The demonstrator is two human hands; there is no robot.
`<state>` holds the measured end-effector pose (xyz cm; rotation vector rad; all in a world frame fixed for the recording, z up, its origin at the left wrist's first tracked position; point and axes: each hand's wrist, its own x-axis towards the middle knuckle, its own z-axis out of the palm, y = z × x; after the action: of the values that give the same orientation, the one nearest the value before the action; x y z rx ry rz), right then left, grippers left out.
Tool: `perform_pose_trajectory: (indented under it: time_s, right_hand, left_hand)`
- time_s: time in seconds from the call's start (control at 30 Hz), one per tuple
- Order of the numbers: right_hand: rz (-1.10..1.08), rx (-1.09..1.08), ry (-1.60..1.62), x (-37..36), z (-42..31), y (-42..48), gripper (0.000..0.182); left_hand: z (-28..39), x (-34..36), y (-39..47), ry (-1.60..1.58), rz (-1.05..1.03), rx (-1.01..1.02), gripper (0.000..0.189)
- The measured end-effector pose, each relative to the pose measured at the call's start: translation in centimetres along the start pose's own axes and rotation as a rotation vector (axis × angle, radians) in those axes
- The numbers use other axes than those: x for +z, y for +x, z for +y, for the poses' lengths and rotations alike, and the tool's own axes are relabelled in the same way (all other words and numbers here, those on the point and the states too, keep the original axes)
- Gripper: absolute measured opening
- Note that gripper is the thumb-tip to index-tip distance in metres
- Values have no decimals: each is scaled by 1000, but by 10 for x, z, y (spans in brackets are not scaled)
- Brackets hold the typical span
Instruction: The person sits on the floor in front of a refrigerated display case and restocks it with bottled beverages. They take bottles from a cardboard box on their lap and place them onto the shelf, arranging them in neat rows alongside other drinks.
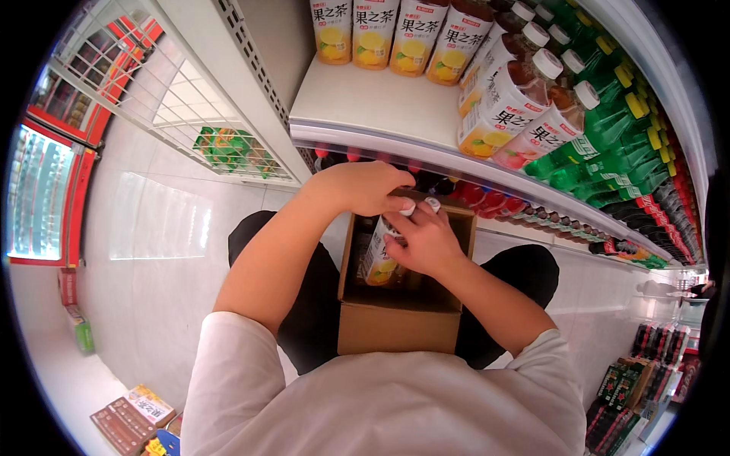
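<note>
An open cardboard box (399,330) stands between my knees, below the shelf edge. Inside it are bottles of lemon tea with white caps, and one labelled bottle (379,259) shows clearly. My left hand (370,188) reaches over the box's far left side, with thumb and fingertips at a white cap (408,207). Over the bottles in the box lies my right hand (425,239), its fingers around the upper part of a bottle near a second white cap (433,203). The fingers partly hide the bottle necks.
A white shelf (370,105) ahead carries rows of lemon tea bottles (410,37), with green soda bottles (610,148) to the right. Below are more drinks. A wire rack panel (171,108) stands left; stacked drink packs (621,382) are at lower right, cartons (128,424) at lower left.
</note>
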<state>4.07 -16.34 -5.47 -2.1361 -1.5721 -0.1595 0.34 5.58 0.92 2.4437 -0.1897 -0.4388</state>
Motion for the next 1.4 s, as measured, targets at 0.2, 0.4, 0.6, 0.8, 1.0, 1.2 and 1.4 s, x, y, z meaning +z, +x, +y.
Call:
perform_pose_trajectory:
  time_s: [0.2,0.4,0.6,0.8,1.0,1.2,1.4]
  right_hand:
    - [229,51,119,-38,12,17,42]
    - [353,57,184,-80,22,25,44]
    - [313,105,184,-94,29,19,41]
    - [337,88,168,-105,27,14,42]
    - [313,70,169,-116,20,15,45]
    - [326,-27,83,-144,-2,31,45]
    - [415,-260,47,-175,-28,81,46]
  left_hand:
    - [-2,-4,-4,-224,19,161,58]
    - [22,-9,2,-365,-209,110,79]
    - [48,33,17,-597,74,67,70]
    - [62,48,18,-674,241,79,65]
    - [65,26,9,-674,134,139,75]
    - [85,9,-15,-602,333,312,76]
    - [81,-1,-35,-568,671,454,88]
